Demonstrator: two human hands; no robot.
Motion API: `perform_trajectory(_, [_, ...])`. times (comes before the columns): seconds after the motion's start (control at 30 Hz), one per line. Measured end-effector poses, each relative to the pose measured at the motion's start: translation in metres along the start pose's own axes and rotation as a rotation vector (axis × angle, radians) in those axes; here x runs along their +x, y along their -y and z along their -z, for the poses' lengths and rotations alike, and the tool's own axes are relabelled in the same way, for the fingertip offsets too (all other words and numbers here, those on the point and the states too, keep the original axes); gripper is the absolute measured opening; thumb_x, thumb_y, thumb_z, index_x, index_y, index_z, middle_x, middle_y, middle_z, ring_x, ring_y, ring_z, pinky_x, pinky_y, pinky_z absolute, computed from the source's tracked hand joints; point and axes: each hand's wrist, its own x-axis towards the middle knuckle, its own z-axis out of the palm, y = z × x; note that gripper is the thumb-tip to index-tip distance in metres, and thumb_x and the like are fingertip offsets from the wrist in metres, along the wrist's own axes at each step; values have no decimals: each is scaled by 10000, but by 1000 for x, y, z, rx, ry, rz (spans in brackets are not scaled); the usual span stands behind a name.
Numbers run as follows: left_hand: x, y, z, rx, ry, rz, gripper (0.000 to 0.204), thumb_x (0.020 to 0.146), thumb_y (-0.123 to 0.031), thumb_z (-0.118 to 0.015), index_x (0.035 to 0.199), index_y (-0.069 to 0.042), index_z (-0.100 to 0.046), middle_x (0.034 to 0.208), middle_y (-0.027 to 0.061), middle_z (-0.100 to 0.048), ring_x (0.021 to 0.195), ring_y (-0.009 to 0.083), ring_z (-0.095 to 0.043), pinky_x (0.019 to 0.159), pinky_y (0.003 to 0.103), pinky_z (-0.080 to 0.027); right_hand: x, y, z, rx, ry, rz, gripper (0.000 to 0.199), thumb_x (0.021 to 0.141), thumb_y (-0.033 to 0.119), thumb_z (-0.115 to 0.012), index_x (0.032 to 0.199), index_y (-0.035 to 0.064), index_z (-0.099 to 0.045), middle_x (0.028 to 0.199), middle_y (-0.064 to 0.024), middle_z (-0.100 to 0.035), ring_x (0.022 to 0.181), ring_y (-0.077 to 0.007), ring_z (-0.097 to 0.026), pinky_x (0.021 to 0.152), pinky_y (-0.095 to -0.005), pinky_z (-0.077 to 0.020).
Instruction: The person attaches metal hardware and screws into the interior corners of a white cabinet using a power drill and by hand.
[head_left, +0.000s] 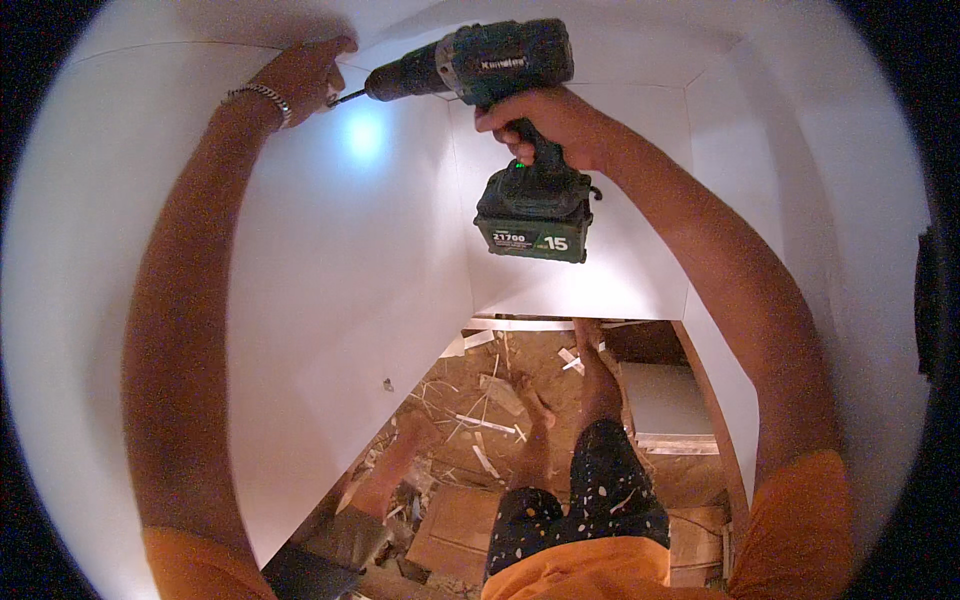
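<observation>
The left hand [300,75] is pressed high on the white wall [340,280], fingers seemingly pinched at the drill's tip. The green drill [480,65] is held tight by the right hand [545,125]. Scraps are strewn on the floor [480,420].

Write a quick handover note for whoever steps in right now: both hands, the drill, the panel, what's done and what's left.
Right hand: gripping the cordless drill, bit tip at the upper part of the white side panel.
Left hand: pressed at the panel's top by the bit tip; whether it pinches a screw cannot be told.
Done: white panels stand around the person.
Left: this fastening. Wood scraps litter the floor underfoot.
</observation>
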Motion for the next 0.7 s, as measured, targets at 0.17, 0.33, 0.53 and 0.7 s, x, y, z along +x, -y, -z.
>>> perform_trajectory(0.17, [-26,-71,-60,-117,-817,304,192,846,-146,-614,1005,-44,-646,934,156,-709,904,311,-687,812,434,-529,-8,-25,-4,-166,-14,129,175,795,198,-733,887,83,-640,600,14,-537,484,-83,-466,504,-278,-419])
perform_trajectory(0.33, [-100,-192,-127,-2073,-484,781,651,891,-584,-547,1168,5,-567,1179,170,-620,1129,315,-586,966,412,-456,-64,-67,-65,-419,-202,345,382,768,271,-770,1046,50,-629,962,-70,-666,846,-200,-627,790,-330,-512])
perform_trajectory(0.53, [-191,-246,-136,-2888,-17,342,560,924,-507,-532,1169,-4,-563,1088,155,-662,1014,264,-650,874,399,-542,-173,-89,-131,-533,-11,22,659,848,151,-682,1397,22,-342,1384,-235,-407,1254,-282,-472,1085,-392,-353])
perform_trajectory(0.7, [-252,-270,-212,-2804,269,645,466,921,-460,-555,1061,-18,-595,893,111,-689,706,222,-670,695,381,-574,-217,-3,-167,-1322,250,-147,353,932,258,-570,1182,11,-543,1208,-222,-550,1111,-270,-585,969,-422,-458])
